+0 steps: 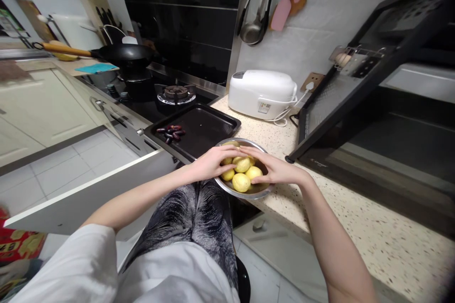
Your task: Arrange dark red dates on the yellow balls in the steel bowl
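A round metal bowl (pixel 261 194) holds several yellow, rounded potatoes (pixel 241 182); they look like potatoes, though lemons cannot be ruled out. My left hand (pixel 216 160) reaches in over the left rim, its fingers and thumb curved around the potatoes on that side. From the right comes my right hand (pixel 272 166), cupped over the pile with its thumb low against a potato. The fingertips of both hands meet near the top of the heap and hide part of it. The bowl sits at the counter's front edge, close against my body.
A black baking tray (pixel 209 125) with several dark red, grape-like fruits (pixel 171 133) lies left of the bowl. Behind are a gas burner (pixel 177 93), a wok (pixel 124 52) and a white rice cooker (pixel 263 94). A black oven-like appliance (pixel 377 151) stands right. An open drawer (pixel 95 184) juts out at left.
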A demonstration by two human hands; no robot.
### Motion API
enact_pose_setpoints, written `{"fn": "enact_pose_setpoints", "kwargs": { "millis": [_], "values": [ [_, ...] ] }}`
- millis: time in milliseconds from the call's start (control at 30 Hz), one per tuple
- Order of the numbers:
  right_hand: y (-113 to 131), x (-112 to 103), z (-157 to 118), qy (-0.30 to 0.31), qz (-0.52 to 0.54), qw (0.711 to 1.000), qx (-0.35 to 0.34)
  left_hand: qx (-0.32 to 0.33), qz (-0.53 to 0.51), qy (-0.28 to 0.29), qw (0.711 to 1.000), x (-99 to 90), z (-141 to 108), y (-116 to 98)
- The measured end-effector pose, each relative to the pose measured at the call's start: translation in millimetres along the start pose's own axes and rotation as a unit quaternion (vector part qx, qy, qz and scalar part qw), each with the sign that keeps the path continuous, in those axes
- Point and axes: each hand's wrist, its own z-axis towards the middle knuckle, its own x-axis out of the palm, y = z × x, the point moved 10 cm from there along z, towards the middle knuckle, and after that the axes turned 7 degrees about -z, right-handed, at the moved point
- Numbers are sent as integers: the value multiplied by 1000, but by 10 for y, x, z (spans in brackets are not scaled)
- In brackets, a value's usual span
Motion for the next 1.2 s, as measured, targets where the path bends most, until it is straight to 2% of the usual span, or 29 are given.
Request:
{"fn": "enact_pose_setpoints", "kwargs": {
  "millis": [233,433,633,700,800,867,967,1000,1067,1200],
  "values": [
    [39,-26,1,-10,8,1000,5,2,55,34,998,78,55,8],
    [20,-34,-14,-4,3,1000,16,-30,102,20,994,109,70,21],
    [-44,-26,-19,-10,-7,1000,18,7,108,6,994,71,8,-75],
    [-60,-19,-19,-11,-8,1000,18,-1,121,-19,992,-83,-66,-27],
    [-78,-7,-19,-9,-7,1000,23,-90,191,-104,972,-562,-281,246],
    [-83,-2,-18,-9,-7,1000,24,-204,285,-141,926,-948,-511,539],
    [-87,-7,-16,-15,-11,1000,21,-364,372,-135,843,-1406,-896,971],
    [-87,-11,-15,-18,-12,1000,21,-394,382,-122,827,-1498,-992,1084],
    [-84,-16,-11,-20,-14,1000,19,-434,377,-90,813,-1592,-1130,1291],
    [-55,-8,-4,-14,-12,1000,8,-434,354,-36,828,-1591,-1163,1561]
  ]
}}
